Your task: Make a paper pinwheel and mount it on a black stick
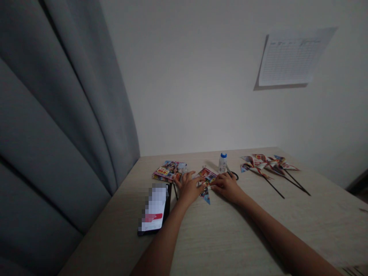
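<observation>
Between my hands a colourful printed paper square (pixel 207 173) lies on the table, with a blue pointed corner sticking out toward me. My left hand (pixel 190 188) is at its left side, fingers curled, the thumb and a fingertip on the paper. From the right, my right hand (pixel 226 186) pinches the paper's near right edge, its fingers bent close together. Part of the paper is hidden under the fingers. A white glue bottle (pixel 222 164) with a blue cap stands just behind my right hand, beside partly covered scissors (pixel 235 175) with dark handles.
A stack of printed papers (pixel 168 170) lies left of my left hand. Nearer me is a phone (pixel 155 209) with a lit screen. Several paper pinwheels (pixel 261 164) on dark sticks lie on the right of the table (pixel 207 241). A curtain (pixel 71 96) hangs at left.
</observation>
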{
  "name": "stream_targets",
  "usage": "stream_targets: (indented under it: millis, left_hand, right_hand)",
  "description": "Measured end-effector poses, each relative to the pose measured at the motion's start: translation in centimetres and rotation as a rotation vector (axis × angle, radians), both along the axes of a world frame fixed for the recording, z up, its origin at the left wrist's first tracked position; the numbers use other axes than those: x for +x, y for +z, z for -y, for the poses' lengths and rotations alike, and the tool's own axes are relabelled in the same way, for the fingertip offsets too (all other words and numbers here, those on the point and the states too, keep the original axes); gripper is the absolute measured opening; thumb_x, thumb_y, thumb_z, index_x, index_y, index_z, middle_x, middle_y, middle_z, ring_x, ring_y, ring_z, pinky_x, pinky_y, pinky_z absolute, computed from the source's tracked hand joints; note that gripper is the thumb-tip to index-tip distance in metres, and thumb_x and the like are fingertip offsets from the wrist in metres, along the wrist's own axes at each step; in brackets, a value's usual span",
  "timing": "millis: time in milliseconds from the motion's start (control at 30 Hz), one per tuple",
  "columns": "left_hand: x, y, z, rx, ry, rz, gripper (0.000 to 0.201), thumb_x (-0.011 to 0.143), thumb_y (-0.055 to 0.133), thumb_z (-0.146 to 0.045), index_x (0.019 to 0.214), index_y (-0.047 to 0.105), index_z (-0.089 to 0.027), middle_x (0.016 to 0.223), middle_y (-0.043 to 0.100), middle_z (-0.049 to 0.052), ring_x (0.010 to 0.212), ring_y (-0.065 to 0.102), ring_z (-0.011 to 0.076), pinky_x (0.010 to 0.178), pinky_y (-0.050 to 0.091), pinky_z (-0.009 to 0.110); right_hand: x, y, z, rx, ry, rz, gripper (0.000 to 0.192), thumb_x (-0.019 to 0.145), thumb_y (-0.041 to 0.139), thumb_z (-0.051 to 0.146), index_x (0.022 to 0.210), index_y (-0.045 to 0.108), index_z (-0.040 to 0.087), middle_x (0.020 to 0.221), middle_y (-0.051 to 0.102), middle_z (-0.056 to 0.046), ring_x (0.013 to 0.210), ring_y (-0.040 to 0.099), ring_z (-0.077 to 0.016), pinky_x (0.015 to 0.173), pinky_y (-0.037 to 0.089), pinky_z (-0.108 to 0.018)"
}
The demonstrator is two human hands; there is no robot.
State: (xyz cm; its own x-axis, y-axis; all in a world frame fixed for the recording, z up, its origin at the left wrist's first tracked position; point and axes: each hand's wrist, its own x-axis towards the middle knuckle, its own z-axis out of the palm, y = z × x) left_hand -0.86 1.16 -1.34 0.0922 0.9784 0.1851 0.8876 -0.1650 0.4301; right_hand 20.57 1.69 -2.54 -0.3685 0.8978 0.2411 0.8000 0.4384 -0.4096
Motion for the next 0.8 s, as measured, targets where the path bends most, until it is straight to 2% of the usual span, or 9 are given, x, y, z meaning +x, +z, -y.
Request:
stream_targets:
  millis: [133, 300, 600, 800]
  left_hand:
    - [0.06, -0.08, 0.1, 0.046, -0.013, -0.018, 0.022, 0.089, 0.068, -0.045, 0.108, 0.077, -0.049, 0.151, 0.054, -0.002, 0.144, 0.036, 0.0328, 0.119, -0.007, 0.074]
    - [0.05, -0.34, 0.13, 0.024, -0.033, -0.058, 0.022, 0.09, 0.067, -0.045, 0.109, 0.077, -0.052, 0.155, 0.05, -0.005, 0.146, 0.033, 0.0367, 0.118, -0.007, 0.077]
    - [-0.05, -0.16, 0.14, -0.027, -0.028, -0.111, 0.025, 0.092, 0.063, -0.049, 0.114, 0.072, -0.057, 0.157, 0.048, -0.006, 0.148, 0.031, 0.0374, 0.113, -0.006, 0.083]
    - [0.04, -0.26, 0.19, -0.001, -0.032, -0.101, 0.026, 0.091, 0.065, -0.046, 0.113, 0.074, -0.054, 0.156, 0.049, -0.004, 0.148, 0.031, 0.0355, 0.117, -0.008, 0.078]
  right_hand:
    - [0.04, -0.06, -0.04, -0.003, 0.0, -0.01, 0.026, 0.096, 0.059, 0.047, 0.107, 0.079, 0.035, 0.112, 0.072, -0.005, 0.12, 0.054, -0.0304, 0.112, 0.025, -0.065]
    - [0.05, -0.16, -0.11, -0.005, 0.0, 0.002, 0.026, 0.096, 0.059, 0.046, 0.108, 0.079, 0.034, 0.112, 0.072, -0.006, 0.12, 0.054, -0.0309, 0.113, 0.024, -0.066]
    - [0.03, -0.1, -0.1, 0.011, 0.001, 0.005, 0.026, 0.096, 0.059, 0.044, 0.109, 0.079, 0.035, 0.113, 0.073, -0.006, 0.119, 0.056, -0.0306, 0.111, 0.029, -0.061]
    - [0.0, -0.16, -0.1, -0.009, -0.013, -0.02, 0.025, 0.095, 0.06, 0.045, 0.107, 0.079, 0.035, 0.114, 0.073, -0.006, 0.12, 0.055, -0.0317, 0.112, 0.025, -0.065]
